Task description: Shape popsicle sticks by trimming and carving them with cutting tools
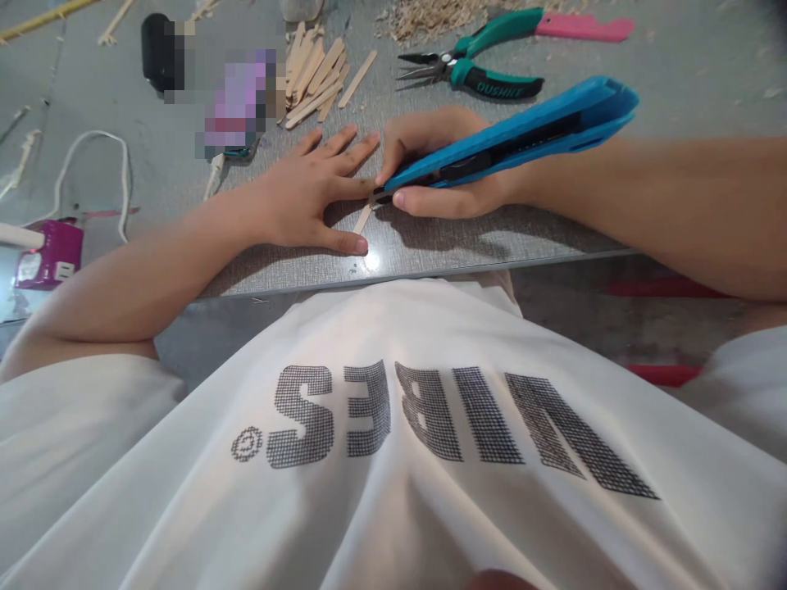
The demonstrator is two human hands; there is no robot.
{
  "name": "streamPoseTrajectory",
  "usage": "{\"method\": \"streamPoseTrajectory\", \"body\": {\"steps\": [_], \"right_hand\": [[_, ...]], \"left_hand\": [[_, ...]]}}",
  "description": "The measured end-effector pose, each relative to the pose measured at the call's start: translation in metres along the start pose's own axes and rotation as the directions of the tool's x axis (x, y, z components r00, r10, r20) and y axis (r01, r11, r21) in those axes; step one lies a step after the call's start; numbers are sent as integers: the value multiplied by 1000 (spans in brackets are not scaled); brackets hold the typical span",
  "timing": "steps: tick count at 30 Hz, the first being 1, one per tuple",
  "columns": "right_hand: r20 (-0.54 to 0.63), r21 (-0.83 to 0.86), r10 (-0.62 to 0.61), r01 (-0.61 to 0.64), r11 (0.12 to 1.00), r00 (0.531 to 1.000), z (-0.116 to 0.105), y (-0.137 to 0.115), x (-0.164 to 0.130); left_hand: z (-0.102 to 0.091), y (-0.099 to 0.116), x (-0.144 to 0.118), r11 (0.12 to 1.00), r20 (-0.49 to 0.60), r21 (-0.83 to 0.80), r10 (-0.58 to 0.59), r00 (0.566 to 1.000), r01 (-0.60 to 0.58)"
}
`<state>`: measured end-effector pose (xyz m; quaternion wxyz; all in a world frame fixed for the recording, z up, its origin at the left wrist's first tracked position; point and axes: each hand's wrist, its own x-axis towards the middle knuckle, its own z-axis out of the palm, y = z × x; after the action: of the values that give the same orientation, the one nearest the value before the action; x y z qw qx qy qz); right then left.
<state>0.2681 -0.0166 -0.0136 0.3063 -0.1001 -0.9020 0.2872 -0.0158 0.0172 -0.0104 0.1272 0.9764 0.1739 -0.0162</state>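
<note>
My right hand (439,164) grips a blue utility knife (516,135), its tip pointing left and down onto a small wooden stick (362,219) lying on the grey table (467,242). My left hand (307,197) lies flat on the table with fingers spread, and its fingers press on the stick on both sides of the blade tip. Most of the stick is hidden under the fingers.
A pile of wooden craft sticks (315,75) lies behind my left hand. Green-handled pliers (485,65), a pink tool (584,28) and wood shavings (430,16) sit at the back. A white cable (123,176) and a magenta device (49,254) are at the left. The table edge runs just before my shirt.
</note>
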Motion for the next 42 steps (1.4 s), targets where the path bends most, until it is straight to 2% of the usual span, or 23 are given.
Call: {"method": "streamPoseTrajectory", "body": {"steps": [4, 12, 21, 26, 31, 37, 42], "right_hand": [[-10, -6, 41, -41, 999, 999, -4, 0, -3], [-26, -24, 15, -16, 1000, 1000, 0, -4, -1], [-38, -35, 30, -31, 999, 999, 4, -1, -2], [-34, -36, 43, -44, 998, 999, 4, -3, -3], [-33, -24, 17, -18, 1000, 999, 3, 3, -2], [-63, 67, 138, -134, 989, 988, 3, 0, 3], [-71, 122, 287, -277, 953, 955, 4, -13, 13]], "left_hand": [[-2, 8, 2, 992, -43, 10, -128, 991, 128], [-7, 19, 2, 989, -8, -10, -148, 989, 148], [-2, 10, 1, 994, -59, 7, -106, 993, 106], [-3, 11, 1, 990, -19, 49, -129, 991, 130], [6, 3, 0, 994, -140, 71, -77, 987, 87], [12, -5, 1, 993, -226, 95, -52, 973, 75], [14, 2, 0, 990, -221, 111, -55, 974, 81]]}}
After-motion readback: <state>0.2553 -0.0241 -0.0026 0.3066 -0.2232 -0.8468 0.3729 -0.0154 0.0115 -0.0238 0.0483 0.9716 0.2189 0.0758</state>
